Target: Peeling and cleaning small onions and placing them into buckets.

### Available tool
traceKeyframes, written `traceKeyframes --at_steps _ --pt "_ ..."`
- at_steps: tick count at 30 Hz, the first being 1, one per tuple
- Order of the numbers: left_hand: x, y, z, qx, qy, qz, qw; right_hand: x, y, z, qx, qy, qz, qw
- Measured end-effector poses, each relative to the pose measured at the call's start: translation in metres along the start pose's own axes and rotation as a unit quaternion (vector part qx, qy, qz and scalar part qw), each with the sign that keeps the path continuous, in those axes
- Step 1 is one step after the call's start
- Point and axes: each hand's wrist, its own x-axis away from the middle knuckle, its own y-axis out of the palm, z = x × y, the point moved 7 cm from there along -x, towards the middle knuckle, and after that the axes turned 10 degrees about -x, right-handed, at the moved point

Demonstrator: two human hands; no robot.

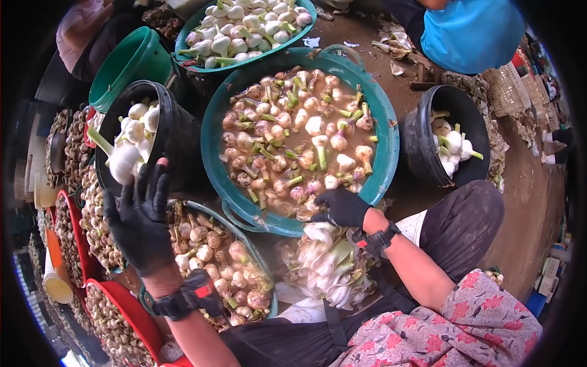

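My left hand [140, 220], in a black glove, is raised with its fingers spread at the near rim of a black bucket [179, 133]. A peeled white garlic bulb [124, 163] with a green stem appears just beyond the fingertips, slightly blurred; contact with them is unclear. More white bulbs lie inside that bucket. My right hand [344, 207], also gloved, hovers at the near rim of a round green tub [208, 151]. Its thumb and fingers are apart, close to a garlic bulb [306, 214]. Muddy water and many unpeeled bulbs fill the tub.
Garlic skins [332, 270] are heaped between my legs. A green basin [263, 275] of unwashed garlic sits at near left. Another black bucket [412, 137] stands right, and a basin [305, 34] of white bulbs lies beyond the tub. A person in blue [472, 36] is at upper right.
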Motion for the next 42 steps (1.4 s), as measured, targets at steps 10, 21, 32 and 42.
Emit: traceKeyframes --at_steps 10,21,32,42 --pt "0.082 -0.040 -0.158 -0.530 -0.087 -0.018 0.844 -0.101 -0.052 0.090 0.037 0.175 0.288 0.941" --pt "0.095 -0.024 -0.229 -0.208 -0.251 0.005 0.945 0.023 0.002 -0.038 -0.105 -0.224 0.133 0.960" --pt "0.106 -0.039 -0.208 -0.437 -0.046 0.071 0.895 0.052 -0.007 -0.084 -0.104 -0.221 0.248 0.938" --pt "0.115 -0.030 -0.197 -0.526 0.073 0.047 0.846 0.060 -0.003 -0.082 -0.084 -0.190 0.256 0.944"
